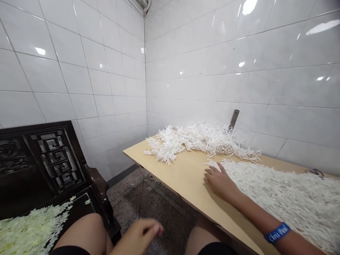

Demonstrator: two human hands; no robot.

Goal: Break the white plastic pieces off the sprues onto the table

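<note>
My right hand (218, 180) rests on the wooden tabletop (183, 173), fingers partly spread and touching the near-left tip of a wide layer of small white pieces (281, 191). Nothing large shows in its grasp, though its palm is hidden. Beyond it lies a tangled heap of thin, white, branching strands (196, 140). My left hand (139, 235) hovers over my lap, left of the table edge. Its fingers look curled but are blurred, so whether it holds anything cannot be made out.
A dark carved wooden bench (77, 159) stands at left, with pale yellow-green flower-shaped pieces (29, 230) heaped on its seat. A grey metal strip (234, 118) leans behind the heap against the tiled wall (186, 88). A small dark object (315, 172) lies at the table's back right.
</note>
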